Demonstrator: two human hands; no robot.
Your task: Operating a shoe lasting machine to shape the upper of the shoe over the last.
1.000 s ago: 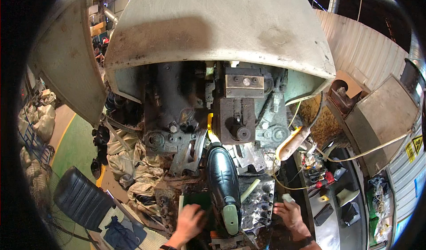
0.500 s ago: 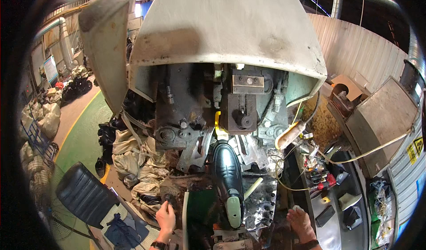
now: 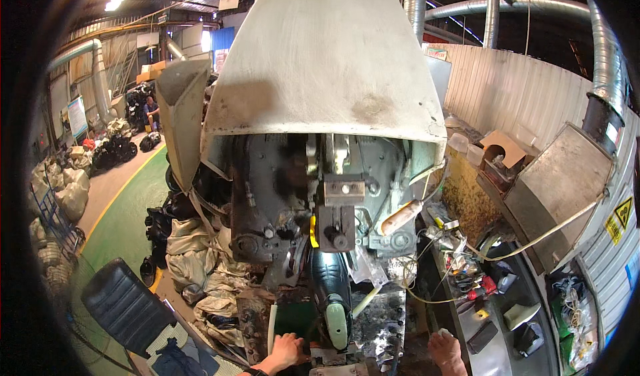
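Observation:
A black leather shoe (image 3: 330, 276) sits toe inward on a pale green last (image 3: 337, 326) at the middle of the machine. The toe is partly hidden beneath a dark metal block (image 3: 335, 229), beside a yellow piece (image 3: 313, 231). My left hand (image 3: 285, 351) is open, low and left of the last, nearest the machine's front edge and holding nothing I can see. To the right of the machine, my right hand (image 3: 447, 351) has its fingers curled round a small white thing (image 3: 443, 333), perhaps cloth or paper. Metal jaw plates (image 3: 287, 269) flank the shoe.
A big off-white hood (image 3: 320, 63) covers the machine's top. A lamp-like handle (image 3: 402, 217) hangs at the right on a cable. Beyond is a bench (image 3: 490, 349) with tools and scraps. Left are cloth sacks (image 3: 193, 259) and a black chair (image 3: 127, 306). A person (image 3: 152, 113) sits far back.
My view has tilted up. The dark block and yellow piece now sit lower, over the shoe's toe. My left hand has left a black knob and moved right, towards the last.

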